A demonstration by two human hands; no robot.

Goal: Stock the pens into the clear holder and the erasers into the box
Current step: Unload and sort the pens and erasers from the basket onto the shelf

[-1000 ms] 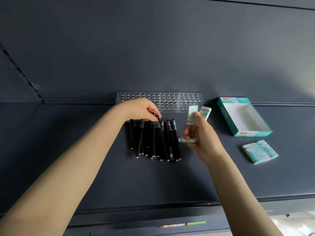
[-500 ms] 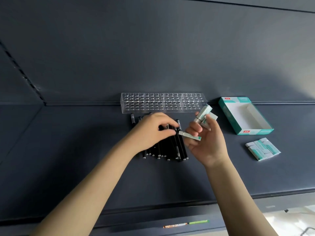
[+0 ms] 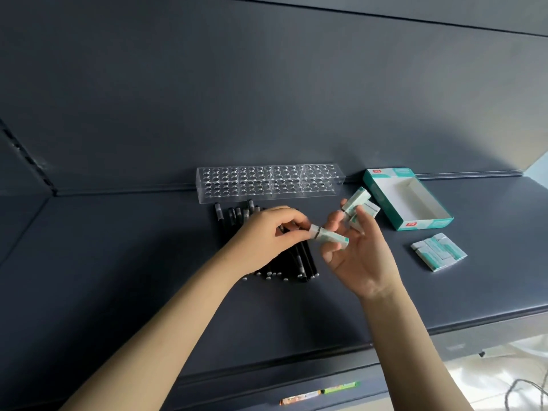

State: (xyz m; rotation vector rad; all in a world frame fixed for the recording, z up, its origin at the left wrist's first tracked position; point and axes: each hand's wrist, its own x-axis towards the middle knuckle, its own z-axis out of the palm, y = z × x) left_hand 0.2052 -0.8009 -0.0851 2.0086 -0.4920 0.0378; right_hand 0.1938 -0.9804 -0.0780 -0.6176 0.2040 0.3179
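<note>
A row of several black pens lies on the dark shelf in front of the clear holder, whose holes stand empty. My left hand hovers over the pens and pinches one end of a white-and-teal eraser. My right hand holds the other end of that eraser and grips two more erasers in its fingers. The open teal box lies to the right with nothing in it. A small group of erasers rests on the shelf near the box.
The dark shelf has a back wall close behind the holder and a front lip near me. A price-tag strip sits on the shelf's front edge. Pale floor shows at the bottom right.
My left hand left the pens' tops and came across to the right hand, taking hold of one eraser's end. The right hand with its erasers shifted slightly right and up.
</note>
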